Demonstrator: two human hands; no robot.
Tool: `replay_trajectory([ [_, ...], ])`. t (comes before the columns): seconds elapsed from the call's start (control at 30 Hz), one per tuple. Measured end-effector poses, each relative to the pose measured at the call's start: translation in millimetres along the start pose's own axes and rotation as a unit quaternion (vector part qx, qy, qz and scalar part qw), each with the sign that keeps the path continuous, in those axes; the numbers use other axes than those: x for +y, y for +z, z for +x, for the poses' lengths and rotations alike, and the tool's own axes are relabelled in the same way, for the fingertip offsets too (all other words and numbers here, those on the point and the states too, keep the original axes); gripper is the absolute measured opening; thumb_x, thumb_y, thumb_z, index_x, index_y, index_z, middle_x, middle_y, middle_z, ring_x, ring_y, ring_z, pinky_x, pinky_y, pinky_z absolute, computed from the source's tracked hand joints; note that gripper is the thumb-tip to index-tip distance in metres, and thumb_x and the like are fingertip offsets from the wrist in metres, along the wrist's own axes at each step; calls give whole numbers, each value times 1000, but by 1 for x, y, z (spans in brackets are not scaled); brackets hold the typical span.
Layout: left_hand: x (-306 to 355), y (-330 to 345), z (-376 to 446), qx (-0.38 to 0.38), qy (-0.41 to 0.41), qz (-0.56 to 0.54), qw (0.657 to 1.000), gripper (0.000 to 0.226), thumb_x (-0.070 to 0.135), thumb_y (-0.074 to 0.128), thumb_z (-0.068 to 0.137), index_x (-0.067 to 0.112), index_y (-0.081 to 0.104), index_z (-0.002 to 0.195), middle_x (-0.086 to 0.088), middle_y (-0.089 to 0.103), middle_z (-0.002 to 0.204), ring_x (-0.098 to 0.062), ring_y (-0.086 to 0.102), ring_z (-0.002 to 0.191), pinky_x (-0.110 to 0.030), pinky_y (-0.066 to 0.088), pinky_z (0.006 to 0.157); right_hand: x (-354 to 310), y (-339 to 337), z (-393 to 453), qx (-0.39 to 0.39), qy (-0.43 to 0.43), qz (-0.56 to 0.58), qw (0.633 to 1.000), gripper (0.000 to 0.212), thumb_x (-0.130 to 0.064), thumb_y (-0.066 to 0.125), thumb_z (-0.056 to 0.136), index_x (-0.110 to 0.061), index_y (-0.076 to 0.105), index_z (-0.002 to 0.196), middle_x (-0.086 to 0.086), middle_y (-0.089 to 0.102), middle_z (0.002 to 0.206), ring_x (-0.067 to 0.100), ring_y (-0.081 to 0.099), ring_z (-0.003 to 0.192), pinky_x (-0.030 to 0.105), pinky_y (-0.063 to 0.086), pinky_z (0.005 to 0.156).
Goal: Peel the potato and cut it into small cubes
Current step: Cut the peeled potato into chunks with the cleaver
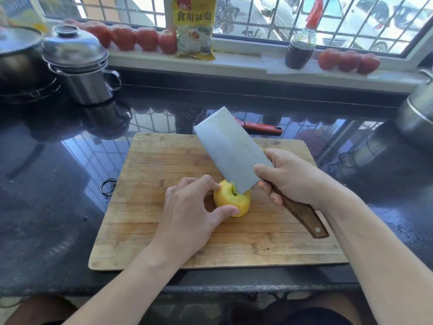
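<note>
Hands [187,207] steady potato [230,199]; cleaver [230,148] points away-left

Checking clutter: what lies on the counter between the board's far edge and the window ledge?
In the head view, only an orange peeler on the counter.

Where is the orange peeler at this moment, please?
In the head view, the orange peeler lies on the dark countertop just beyond the cutting board, behind the cleaver.

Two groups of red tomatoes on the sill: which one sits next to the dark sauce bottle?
The three red tomatoes at the right end of the white windowsill, just right of the dark sauce bottle with the red cap. The longer row lies left of the yellow packet.
</note>
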State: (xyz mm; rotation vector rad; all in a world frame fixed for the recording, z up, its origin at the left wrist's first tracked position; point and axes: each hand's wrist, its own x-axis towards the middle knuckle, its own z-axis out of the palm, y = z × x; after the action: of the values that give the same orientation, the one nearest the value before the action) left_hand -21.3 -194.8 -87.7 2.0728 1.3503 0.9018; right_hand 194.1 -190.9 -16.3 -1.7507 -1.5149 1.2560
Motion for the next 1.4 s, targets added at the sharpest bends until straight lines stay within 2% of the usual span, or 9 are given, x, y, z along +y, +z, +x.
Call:
replay_trajectory([
  [0.1,-1,2,0,0,8,10,1000,43,64,79,69,35,62,95,33,52,94,0,51,101,-33,31,94,7,12,-8,53,12,45,998,15,-17,44,105,-19,58,107,5,55,65,18,47,43,31,45,43],
  [0.23,-3,1,1,-2,11,-6,1000,43,62,81,69,33,63,95,30,53,93,5,42,97,-35,33,93,12,20,-11,81,37,100,991,17,-18,44,104,-20,59,112,3,55,65,16,47,42,30,46,43],
  [0.47,-2,-1,0,-1,8,-7,1000,43,65,78,68,33,61,92,24,61,92,-4,55,98,-41,40,97,2,35,-13,149,19,70,986,14,-17,43,104,-15,56,109,9,58,68,19,51,43,30,48,42],
  [0.73,-1,1,1,-7,7,8,1000,44,65,78,69,33,61,94,24,60,95,-8,58,100,-43,39,98,-5,27,-19,163,30,-9,986,14,-17,42,103,-18,54,111,10,60,70,20,54,41,33,51,42],
  [0.83,-1,1,1,-2,11,15,1000,44,66,76,70,32,60,93,23,60,94,-9,57,101,-43,40,97,-3,32,-18,177,23,-38,983,11,-21,41,102,-20,52,106,10,62,71,23,57,40,39,54,47],
  [1.0,-1,0,1,-4,8,5,1000,44,65,76,70,31,61,94,24,58,93,-8,57,99,-41,39,97,2,35,-20,169,52,65,982,16,-16,41,102,-20,56,106,10,57,71,24,51,43,35,50,44],
  [1.2,-1,0,1,-7,1,1,1000,44,64,78,70,32,61,94,26,58,93,-7,57,99,-39,36,97,3,27,-18,136,12,24,990,16,-16,42,103,-22,57,106,6,56,65,24,52,42,33,48,43],
  [1.4,-2,3,1,-1,5,4,1000,44,63,79,69,31,60,92,26,56,89,-5,54,95,-35,34,92,14,35,-19,143,38,110,983,14,-19,44,104,-22,57,109,5,56,65,20,49,43,33,49,45],
])
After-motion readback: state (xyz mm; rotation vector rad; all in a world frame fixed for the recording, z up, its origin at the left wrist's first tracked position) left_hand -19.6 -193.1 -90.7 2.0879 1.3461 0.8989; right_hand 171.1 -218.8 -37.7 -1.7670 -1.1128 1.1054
